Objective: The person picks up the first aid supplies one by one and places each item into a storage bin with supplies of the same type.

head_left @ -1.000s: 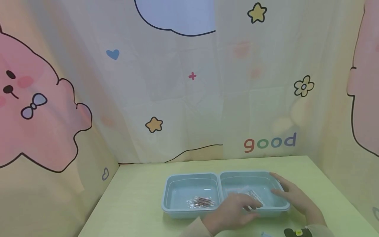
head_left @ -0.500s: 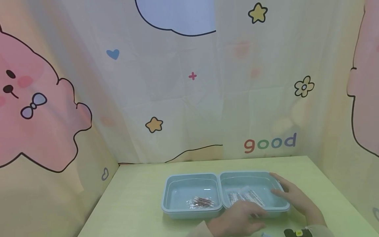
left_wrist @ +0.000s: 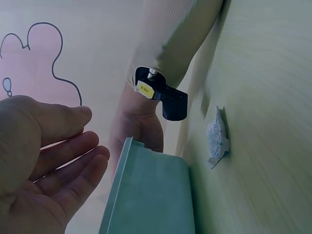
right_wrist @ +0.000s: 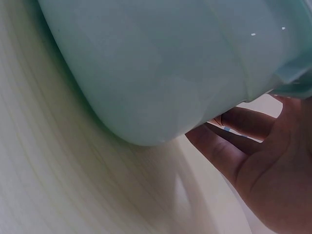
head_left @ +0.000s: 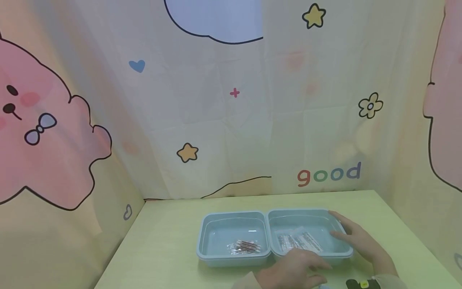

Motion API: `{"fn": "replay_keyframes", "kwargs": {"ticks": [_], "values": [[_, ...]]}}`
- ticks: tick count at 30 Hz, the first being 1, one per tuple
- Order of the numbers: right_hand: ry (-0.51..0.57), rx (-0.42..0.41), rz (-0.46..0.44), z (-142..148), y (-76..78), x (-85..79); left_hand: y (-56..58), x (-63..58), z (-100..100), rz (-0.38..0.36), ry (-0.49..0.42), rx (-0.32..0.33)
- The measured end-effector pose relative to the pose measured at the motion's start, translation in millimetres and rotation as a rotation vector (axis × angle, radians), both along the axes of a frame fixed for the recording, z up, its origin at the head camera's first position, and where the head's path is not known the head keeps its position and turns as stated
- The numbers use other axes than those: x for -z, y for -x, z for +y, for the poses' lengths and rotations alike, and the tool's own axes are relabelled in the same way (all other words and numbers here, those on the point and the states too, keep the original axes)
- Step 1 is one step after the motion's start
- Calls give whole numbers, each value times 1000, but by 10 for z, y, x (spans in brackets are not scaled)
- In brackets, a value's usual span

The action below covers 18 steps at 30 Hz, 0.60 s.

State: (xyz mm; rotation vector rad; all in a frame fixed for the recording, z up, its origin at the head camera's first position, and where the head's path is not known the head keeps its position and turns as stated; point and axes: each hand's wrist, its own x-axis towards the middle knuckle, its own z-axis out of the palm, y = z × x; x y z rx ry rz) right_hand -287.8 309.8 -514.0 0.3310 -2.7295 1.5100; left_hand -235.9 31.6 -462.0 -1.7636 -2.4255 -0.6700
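My right hand [head_left: 355, 240] holds the right end of the right light-blue plastic tub [head_left: 299, 212], its thumb over the rim and fingers along the outer wall. In the right wrist view, those fingers [right_wrist: 222, 148] lie against the tub's outside. In front of the same tub hovers my left hand [head_left: 294, 268], fingers loosely bent with nothing between them, as the left wrist view also shows. Several clear printed packets [head_left: 301, 241] lie inside this tub. The left tub [head_left: 203, 237] contains a small pile of wrapped swabs [head_left: 247, 247] with reddish-brown sticks and white ends.
Both tubs stand side by side on a pale yellow-green table [head_left: 155, 241]. On the table before the right tub lies a small crumpled white-and-blue packet [left_wrist: 217, 139]. A printed curtain [head_left: 223, 120] closes off the back and sides. A black camera mount [left_wrist: 161, 92] sits on the right wrist.
My left hand has drawn back from over the right tub toward the table's front, uncovering the packets inside. The right hand has stayed at the tub's end.
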Motion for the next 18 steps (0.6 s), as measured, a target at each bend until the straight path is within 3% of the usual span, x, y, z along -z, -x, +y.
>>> {"fn": "replay_keyframes", "kwargs": {"ticks": [14,18], "values": [[9,-8,31,-5,-9,-5,44,105,38,65,39,-26],[6,-8,25,-5,-3,-7,58,149,47,43,61,-42]]}}
